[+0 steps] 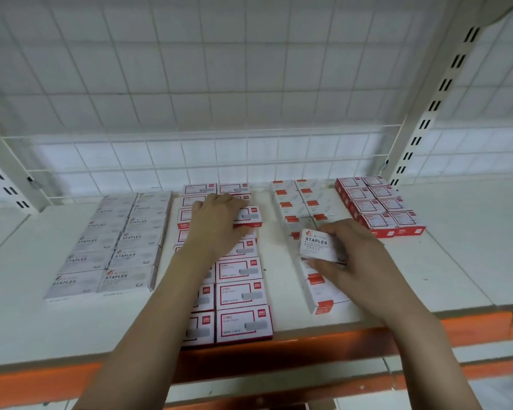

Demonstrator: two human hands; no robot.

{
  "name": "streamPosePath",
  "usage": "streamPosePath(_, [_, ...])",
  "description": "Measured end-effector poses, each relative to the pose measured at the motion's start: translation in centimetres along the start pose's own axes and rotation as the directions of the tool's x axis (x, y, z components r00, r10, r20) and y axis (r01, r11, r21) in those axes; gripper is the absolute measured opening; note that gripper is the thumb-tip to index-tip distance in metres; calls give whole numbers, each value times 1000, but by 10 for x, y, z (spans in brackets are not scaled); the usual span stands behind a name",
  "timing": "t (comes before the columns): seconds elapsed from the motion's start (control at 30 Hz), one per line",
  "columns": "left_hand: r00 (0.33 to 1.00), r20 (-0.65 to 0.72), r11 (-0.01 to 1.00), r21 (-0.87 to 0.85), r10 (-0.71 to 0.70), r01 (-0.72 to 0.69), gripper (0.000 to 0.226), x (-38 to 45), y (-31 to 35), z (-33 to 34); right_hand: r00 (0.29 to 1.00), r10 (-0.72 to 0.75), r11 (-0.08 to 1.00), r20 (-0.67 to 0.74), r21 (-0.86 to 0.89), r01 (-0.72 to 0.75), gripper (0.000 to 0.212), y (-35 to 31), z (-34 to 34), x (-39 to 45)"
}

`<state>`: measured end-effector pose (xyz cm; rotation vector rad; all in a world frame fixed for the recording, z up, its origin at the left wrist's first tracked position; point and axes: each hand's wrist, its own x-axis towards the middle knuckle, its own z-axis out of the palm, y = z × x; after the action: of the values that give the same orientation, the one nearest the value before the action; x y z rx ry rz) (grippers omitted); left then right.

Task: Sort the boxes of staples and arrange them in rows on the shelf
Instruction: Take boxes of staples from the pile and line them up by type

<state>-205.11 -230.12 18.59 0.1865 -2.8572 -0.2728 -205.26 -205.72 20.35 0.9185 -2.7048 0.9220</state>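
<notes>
The white shelf (pixel 42 321) (orange front edge) carries four double-row groups of staple boxes (pixel 243 324) lying flat.

Looks like a stationery shop or its stockroom: white display shelf (pixel 444 279) with orange front edge, slotted uprights (pixel 444 84) at upper right, wire-grid back panel (pixel 219 161) across the middle, and staple boxes (pixel 243 294) laid out in sorted double rows like retail stock.
</notes>
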Motion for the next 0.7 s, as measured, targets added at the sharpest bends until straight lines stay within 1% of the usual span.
streamPosePath(0.1, [1000, 26, 1000, 4, -7, 7, 53, 3, -1, 3, 1000, -16, 1000, 16, -2, 16, 44, 4, 1, 4])
streamPosePath(0.23, [1000, 5, 1000, 16, 25, -25, 46, -2, -3, 2, 999, -19, 1000, 29, 8, 19, 47, 7, 2, 10])
streamPosePath(0.33, [999, 18, 995, 91, 35, -36, 37, -6, -7, 1, 999, -31, 999, 31, 27, 31, 48, 9, 5, 13])
streamPosePath(0.43, [999, 4, 988, 148, 39, -39, 34, -5, -7, 3, 998, -41, 999, 39, 18, 40, 48, 11, 7, 15])
streamPosePath(0.57, [1000, 23, 981, 192, 18, -22, 33, -2, -6, 2, 997, -51, 999, 54, 21, 50, 49, 14, 6, 16])
streamPosePath(0.7, [998, 60, 982, 187, 14, -25, 35, 1, -7, 1, 996, -55, 998, 68, 25, 53, 51, 17, 5, 18])
